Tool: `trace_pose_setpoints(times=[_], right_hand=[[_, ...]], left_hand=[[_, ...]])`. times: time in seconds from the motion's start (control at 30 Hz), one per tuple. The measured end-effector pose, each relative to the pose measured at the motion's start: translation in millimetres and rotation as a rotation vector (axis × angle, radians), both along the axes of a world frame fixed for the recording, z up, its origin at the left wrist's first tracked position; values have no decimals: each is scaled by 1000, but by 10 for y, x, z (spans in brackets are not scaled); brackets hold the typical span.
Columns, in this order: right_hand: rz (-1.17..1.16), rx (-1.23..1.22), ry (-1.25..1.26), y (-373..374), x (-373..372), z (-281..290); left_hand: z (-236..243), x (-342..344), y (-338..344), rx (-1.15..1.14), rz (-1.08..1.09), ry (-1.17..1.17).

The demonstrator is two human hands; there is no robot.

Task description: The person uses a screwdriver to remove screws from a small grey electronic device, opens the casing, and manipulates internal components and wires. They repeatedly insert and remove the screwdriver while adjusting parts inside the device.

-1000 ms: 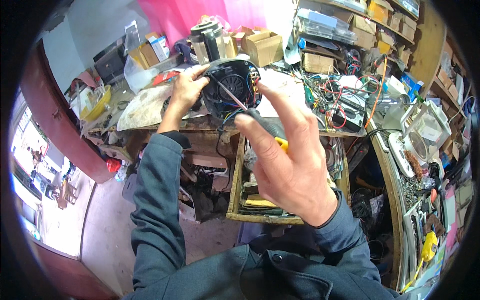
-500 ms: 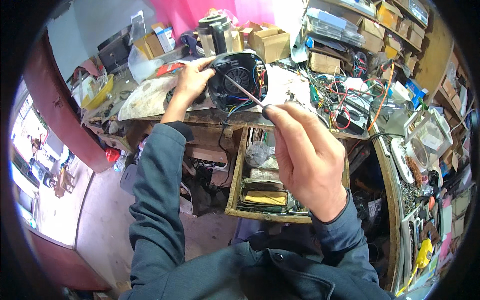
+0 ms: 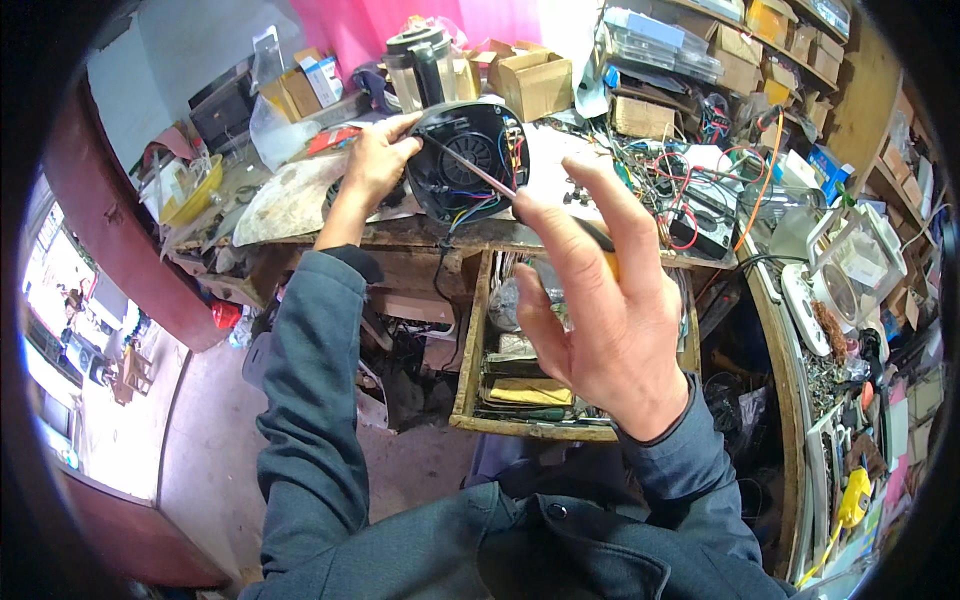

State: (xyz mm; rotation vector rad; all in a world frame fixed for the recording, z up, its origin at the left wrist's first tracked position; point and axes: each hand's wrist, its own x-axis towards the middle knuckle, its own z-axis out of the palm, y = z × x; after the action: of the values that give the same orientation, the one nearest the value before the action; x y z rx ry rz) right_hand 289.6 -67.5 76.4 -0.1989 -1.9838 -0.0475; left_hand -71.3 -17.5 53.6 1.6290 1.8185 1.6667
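Observation:
My left hand (image 3: 376,168) grips the upper left rim of a black appliance housing (image 3: 468,152), tilted up on the bench. A round vent grille, coloured wires and a trailing power cord show on its open underside. My right hand (image 3: 615,315) is raised nearer to me, thumb and fingers spread around a screwdriver (image 3: 478,173). The screwdriver's shaft slants up and left into the housing's left part; its tip is lost against the black plastic. Its handle is mostly hidden behind my fingers, so how firmly it is held cannot be seen.
Below the bench edge, an open wooden drawer (image 3: 535,432) holds bags and packets. Tangled wires and test leads (image 3: 690,205) cover the bench's right side. Cartons (image 3: 535,82) and a blender jug (image 3: 420,72) stand behind. A yellow basket (image 3: 195,195) sits at far left.
My right hand's fingers have spread from a closed grip around the screwdriver handle, with the thumb moving away. The shaft still points into the housing. My left hand keeps its hold.

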Motion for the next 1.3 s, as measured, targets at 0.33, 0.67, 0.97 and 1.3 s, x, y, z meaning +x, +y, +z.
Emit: trace_pose_setpoints(times=[0.33, 0.67, 0.97, 1.3], right_hand=[[38, -61, 13, -9, 46, -109], [90, -121, 43, 63, 78, -221], [44, -25, 16, 51, 199, -325], [55, 24, 57, -1, 239, -358]], left_hand=[[-105, -143, 68, 66, 19, 33], [-91, -130, 15, 27, 4, 22], [-199, -64, 69, 114, 14, 62], [-226, -79, 99, 92, 126, 198]])
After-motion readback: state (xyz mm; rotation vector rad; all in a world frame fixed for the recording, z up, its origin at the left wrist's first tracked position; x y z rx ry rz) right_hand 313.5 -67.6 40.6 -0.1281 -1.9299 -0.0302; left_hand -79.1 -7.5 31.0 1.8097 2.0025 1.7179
